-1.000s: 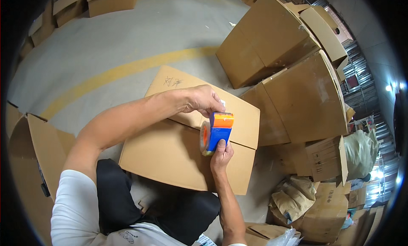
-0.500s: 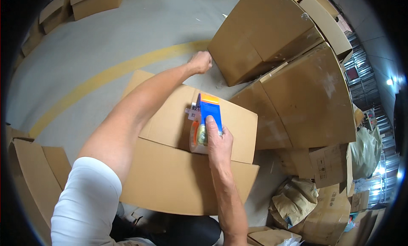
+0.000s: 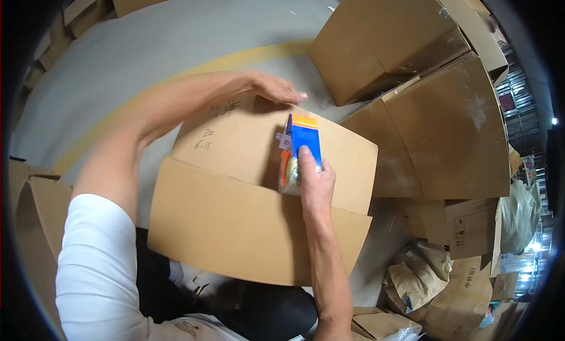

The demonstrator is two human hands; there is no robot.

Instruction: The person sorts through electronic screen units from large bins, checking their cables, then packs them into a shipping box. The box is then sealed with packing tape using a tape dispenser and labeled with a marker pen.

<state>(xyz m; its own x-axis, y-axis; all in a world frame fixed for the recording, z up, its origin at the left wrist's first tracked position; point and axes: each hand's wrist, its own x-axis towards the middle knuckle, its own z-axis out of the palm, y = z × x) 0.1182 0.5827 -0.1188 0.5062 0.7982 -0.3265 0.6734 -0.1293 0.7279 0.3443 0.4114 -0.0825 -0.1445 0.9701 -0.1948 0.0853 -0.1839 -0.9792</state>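
Observation:
A brown cardboard box (image 3: 235,217) lies in front of me, with handwriting on its far panel and a seam across its top. My right hand (image 3: 318,179) grips a blue and orange tape dispenser (image 3: 305,139), thumb along its blue plate. The dispenser is over the box near the seam, and a roll of tape shows at its side. At the box's far edge, my left hand (image 3: 275,88) reaches over with its fingers stretched out; part of them is hidden by the hand itself.
Large cardboard boxes (image 3: 447,123) stand at the right. Crumpled brown wrapping (image 3: 421,273) and more cartons lie at the lower right. An open carton (image 3: 50,205) is at the left. A yellow line (image 3: 235,59) curves across the grey floor.
My left hand has gone from a fist beyond the box to stretched fingers at its far edge. Handwriting on the far panel has come into view. The dispenser stays in my right hand.

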